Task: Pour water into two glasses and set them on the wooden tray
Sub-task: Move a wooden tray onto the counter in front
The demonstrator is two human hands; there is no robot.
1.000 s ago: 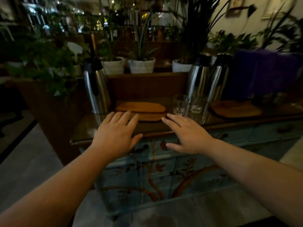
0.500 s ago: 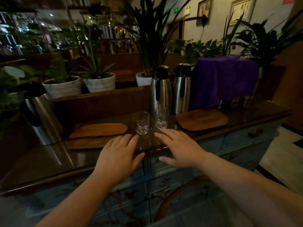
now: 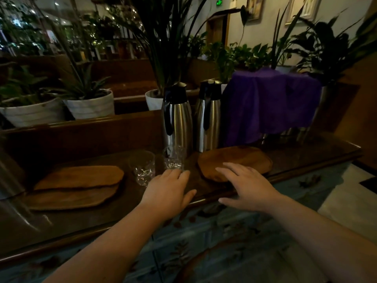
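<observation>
Both my left hand (image 3: 169, 193) and right hand (image 3: 248, 186) open, empty; near glass (image 3: 173, 158) looks thin, slippery, fragile: grip low around its wall.

Your left hand (image 3: 166, 189) and right hand (image 3: 247, 185): both bare, forearms unsleeved; no rings, watch or gloves visible on you.

On the worktop (image 3: 306, 158), two glasses (image 3: 142, 170) (image 3: 173, 158) stand between stacked boards (image 3: 79, 176) on the left and a tray (image 3: 234, 160) on the right. Two flasks (image 3: 177, 123) (image 3: 210, 123) stand behind them.
</observation>
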